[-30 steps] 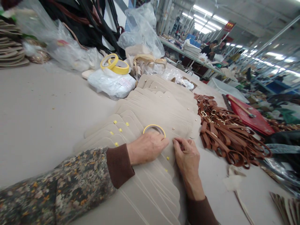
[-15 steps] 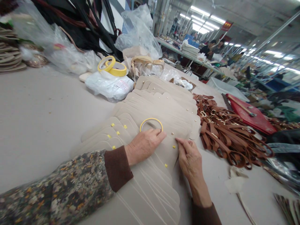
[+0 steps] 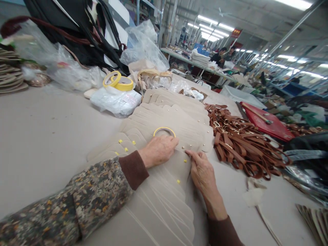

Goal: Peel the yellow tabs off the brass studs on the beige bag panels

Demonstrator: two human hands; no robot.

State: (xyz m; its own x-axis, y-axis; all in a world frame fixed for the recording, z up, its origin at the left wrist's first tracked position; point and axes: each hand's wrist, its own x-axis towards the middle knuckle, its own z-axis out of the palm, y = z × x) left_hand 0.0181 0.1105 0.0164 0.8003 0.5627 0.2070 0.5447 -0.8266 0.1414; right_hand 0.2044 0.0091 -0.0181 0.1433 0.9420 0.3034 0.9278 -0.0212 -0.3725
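Note:
In the middle of the table, beige panels (image 3: 164, 182) lie fanned out in overlapping layers, with small metal studs and bits of yellow tape (image 3: 178, 181) on them. My left hand (image 3: 160, 149) is closed round the near side of a thin roll of yellow tape (image 3: 165, 129), over the panels. At the right edge of the stack is my right hand (image 3: 202, 169), its index finger and thumb brought together at a panel's edge, just beside a metal stud (image 3: 183, 148). The other fingers of that hand are curled, and the thumb is partly hidden.
Brown straps (image 3: 238, 140) with metal hooks are heaped right of the panels. Behind the panels, yellow tape rolls (image 3: 123, 83) rest on a white plastic-wrapped packet (image 3: 116, 101). A red board (image 3: 266, 121) is far right, a beige stack (image 3: 10, 73) far left. People sit in the background.
The view has shifted slightly, lowering the background. My left hand remains on the tape roll and covers more of it. My right fingertips are now closer to the stud at the panel edge.

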